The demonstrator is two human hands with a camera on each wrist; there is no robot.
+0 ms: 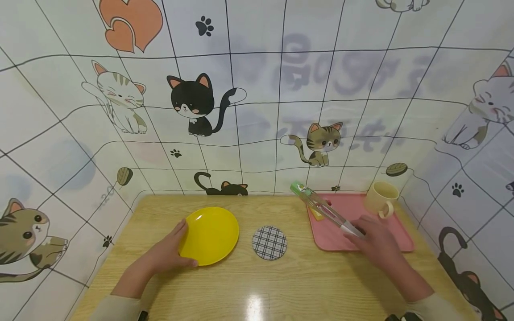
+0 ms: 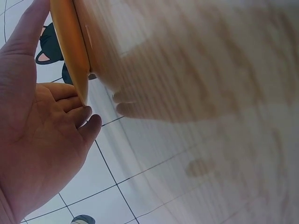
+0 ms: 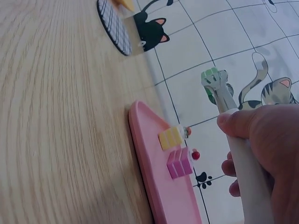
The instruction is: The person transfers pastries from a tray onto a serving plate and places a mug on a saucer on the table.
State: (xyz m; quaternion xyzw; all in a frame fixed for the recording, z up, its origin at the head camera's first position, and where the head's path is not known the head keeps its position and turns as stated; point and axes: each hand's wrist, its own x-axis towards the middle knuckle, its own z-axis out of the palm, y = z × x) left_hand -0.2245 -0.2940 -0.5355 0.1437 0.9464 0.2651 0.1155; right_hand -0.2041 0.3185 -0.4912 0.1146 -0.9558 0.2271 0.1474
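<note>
A yellow plate [image 1: 210, 236] is seen left of centre in the head frame, its left rim held by the left hand [image 1: 164, 252], with the thumb at the lower edge and the fingers at the upper left; thumb and fingers are set apart, with the rim between them. In the left wrist frame the plate is shown edge-on at the upper left, the fingertips bent against it; whether it is fully rested on the wooden table [image 1: 241, 290] cannot be told. At the right of the head frame, tongs [image 1: 336, 217] are gripped by the right hand [image 1: 375, 240], the thumb and fingers clamped on the pale handle. At their far end, in the upper middle of the right wrist frame, a green block [image 3: 209, 78] is held between the jaws, well clear of the table. Below the tongs, a pink tray [image 1: 337, 240] is placed at the right of the head frame, with a cream mug [image 1: 379, 199] stood at its upper right corner. On the tray, 2 cake slices are shown side by side in the right wrist frame: a yellow slice [image 3: 170, 137] and a pink slice [image 3: 179, 164]. Between plate and tray, a round checked coaster [image 1: 270, 243] is laid flat.
</note>
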